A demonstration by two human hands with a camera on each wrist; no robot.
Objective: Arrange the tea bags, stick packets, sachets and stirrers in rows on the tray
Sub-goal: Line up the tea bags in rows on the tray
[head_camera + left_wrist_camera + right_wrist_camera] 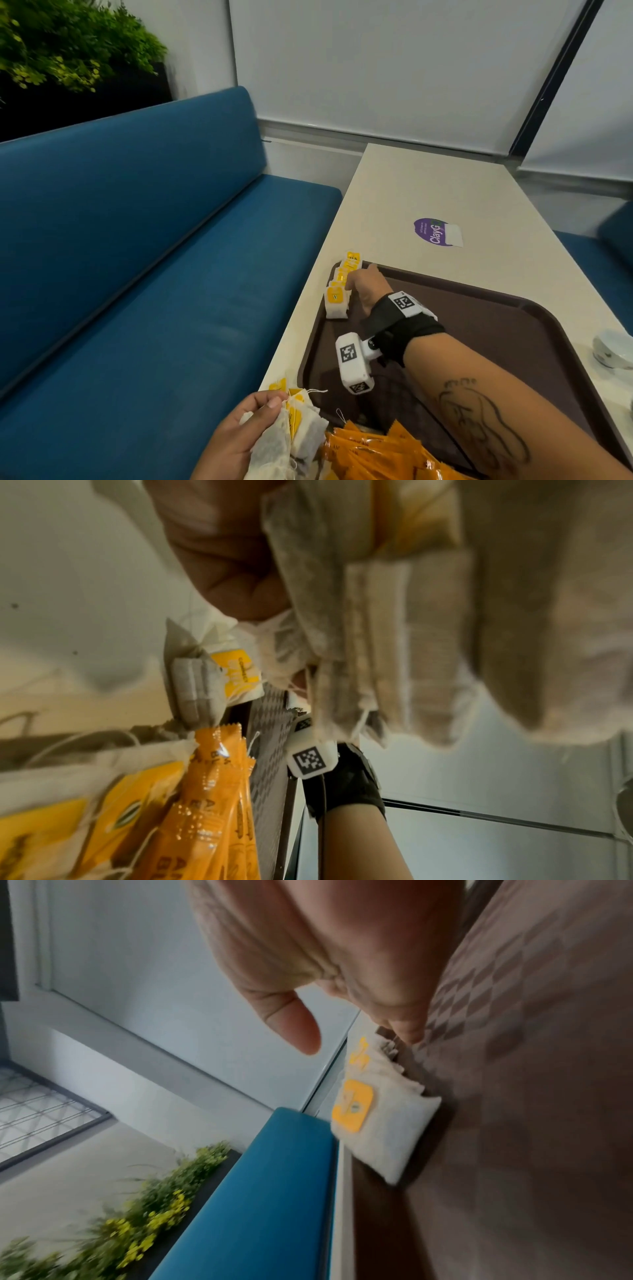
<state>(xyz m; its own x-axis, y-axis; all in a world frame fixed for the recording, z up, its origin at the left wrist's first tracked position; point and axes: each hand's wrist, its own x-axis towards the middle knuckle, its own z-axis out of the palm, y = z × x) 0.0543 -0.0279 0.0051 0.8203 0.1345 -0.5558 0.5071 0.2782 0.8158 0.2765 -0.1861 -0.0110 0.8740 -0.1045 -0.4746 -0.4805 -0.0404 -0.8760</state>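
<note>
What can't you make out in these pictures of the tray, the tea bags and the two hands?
- Count in the tea bag row: head view, the bags overlap and the right hand covers part.
- Right hand's fingertips: right wrist view, blurred, so contact with the row is unclear.
- Orange stick packets: cut off by the bottom edge.
- Bunch of tea bags in the left hand: number unclear; left wrist view is blurred.
- Tray: the forearm hides part.

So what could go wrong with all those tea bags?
The row of tea bags leans on the brown tray rim, close to the table edge; a bump from the right hand might tip some off. The left hand grips a loose bunch of tea bags with dangling strings, so one could slip or tangle.
</note>
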